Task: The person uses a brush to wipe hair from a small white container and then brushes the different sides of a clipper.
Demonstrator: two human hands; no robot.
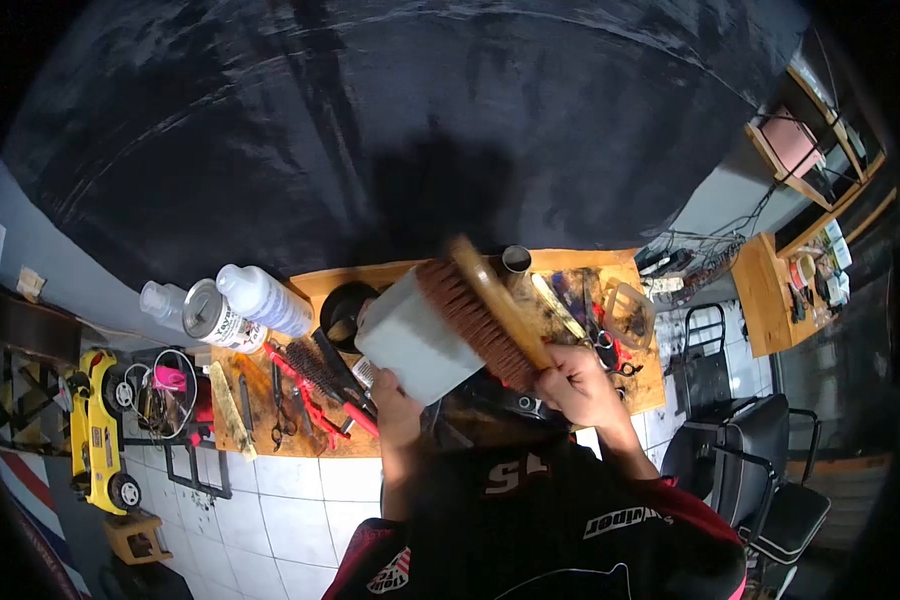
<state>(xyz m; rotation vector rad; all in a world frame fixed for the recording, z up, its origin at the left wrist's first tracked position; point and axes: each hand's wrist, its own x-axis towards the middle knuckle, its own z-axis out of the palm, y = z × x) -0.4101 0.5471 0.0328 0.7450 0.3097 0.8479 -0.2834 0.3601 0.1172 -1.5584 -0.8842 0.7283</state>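
Observation:
My left hand [398,408] grips the lower left edge of a pale grey-white box-shaped object [410,335], held tilted above the wooden table [320,443]. In my right hand [582,388] is the end of a wooden-handled brush [500,308] with reddish-brown bristles. The bristles overlap the right side of the pale object in this view, and the brush's far end is slightly blurred. Behind the pale object stands a dark round bowl [348,312], partly hidden. A hair clipper [528,404] lies near my right hand.
Spray bottles [265,300] and a labelled can [220,318] stand at the table's left. Combs, scissors [283,428] and a round brush [308,365] lie before them. On the right are more scissors [605,345] and a clear container [630,315]. Black chairs [750,460] stand at right.

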